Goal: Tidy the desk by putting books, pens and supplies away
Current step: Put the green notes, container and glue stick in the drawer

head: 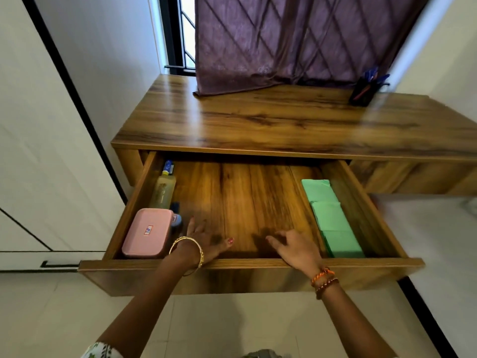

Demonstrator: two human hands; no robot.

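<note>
Below the wooden counter [284, 120] a wide drawer [247, 263] stands pulled out, and both hands reach over its front edge into the middle. The left hand [204, 241] lies with fingers spread and fairly straight near the drawer floor, holding nothing, so its grip is loose and empty; it sits just beside a pink case [148, 232] in the front left corner. The right hand [294, 248] also has relaxed, slightly bent fingers and holds nothing. Behind the pink case lie a pale yellow bottle [163, 189] and a small dark bottle [176, 219]. Along the drawer's right side rests a row of green packs [331, 218]. On the counter's far right corner stands a dark pen holder [365, 90] with blue pens, near a purple curtain [296, 40].
</note>
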